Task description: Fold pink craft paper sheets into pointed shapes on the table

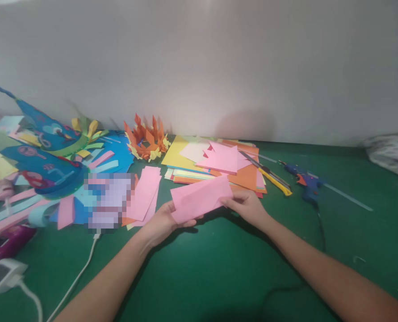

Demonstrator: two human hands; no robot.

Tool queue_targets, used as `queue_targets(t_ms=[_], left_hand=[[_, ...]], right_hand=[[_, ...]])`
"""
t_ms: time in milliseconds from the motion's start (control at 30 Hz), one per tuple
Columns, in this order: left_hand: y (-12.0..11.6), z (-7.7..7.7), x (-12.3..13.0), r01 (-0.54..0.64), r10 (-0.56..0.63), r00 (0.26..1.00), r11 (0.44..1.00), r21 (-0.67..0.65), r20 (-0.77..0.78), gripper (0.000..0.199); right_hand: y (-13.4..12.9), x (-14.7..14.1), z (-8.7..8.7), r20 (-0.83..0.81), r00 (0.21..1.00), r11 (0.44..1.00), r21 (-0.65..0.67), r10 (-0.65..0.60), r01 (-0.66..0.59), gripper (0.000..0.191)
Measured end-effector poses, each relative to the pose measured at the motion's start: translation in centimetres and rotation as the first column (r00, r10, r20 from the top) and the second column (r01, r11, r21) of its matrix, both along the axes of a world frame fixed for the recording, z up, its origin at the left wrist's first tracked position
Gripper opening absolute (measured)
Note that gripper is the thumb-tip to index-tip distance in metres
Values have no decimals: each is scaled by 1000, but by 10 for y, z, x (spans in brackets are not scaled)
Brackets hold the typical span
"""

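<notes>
A pink sheet of paper (199, 199) is held between both hands above the green table. My left hand (168, 220) supports its left end, fingers underneath and thumb at the edge. My right hand (247, 206) pinches the right end between thumb and fingers. Just behind lies a stack of coloured paper (177, 154), with more pink paper (221, 157) on top. Left of my left hand rest several pink paper strips (144, 192) in a small pile.
Right of the stack lie a yellow utility knife (275, 181) and a blue glue gun (310, 185) with its cord. An orange paper crown (148, 141) stands at the back. Blue cone hats (48, 167) with paper loops and a white cable (88, 264) occupy the left.
</notes>
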State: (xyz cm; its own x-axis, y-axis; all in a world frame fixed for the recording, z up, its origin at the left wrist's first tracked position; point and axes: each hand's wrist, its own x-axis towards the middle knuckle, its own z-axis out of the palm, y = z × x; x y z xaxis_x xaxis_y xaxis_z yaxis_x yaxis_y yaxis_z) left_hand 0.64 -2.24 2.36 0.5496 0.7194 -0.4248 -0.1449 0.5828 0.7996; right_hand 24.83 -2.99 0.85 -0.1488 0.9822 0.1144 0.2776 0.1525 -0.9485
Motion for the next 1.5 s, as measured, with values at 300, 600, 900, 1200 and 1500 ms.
queue_targets(t_ms=[300,600,900,1200,1500], left_hand=[[4,2,-9,114,-125,988,986,123,90,51],[-5,-3,12,-66,138,962,955,290,-235,38],[-13,-8,25,-284,316,946,917,280,-75,41],[-13,-9,28,-218,271,958,903,370,-98,39],[-14,-8,27,-300,356,932,861,411,-66,36]], right_hand=[[-1,-1,-1,-7,1000,999,-35,-27,27,38],[-2,-11,1,-275,961,995,-98,-29,2,38],[-11,-30,5,-434,894,899,-339,111,-276,58],[-15,-33,6,-372,928,883,-441,-21,-157,41],[-15,-36,6,-344,936,891,-444,-76,-91,39]])
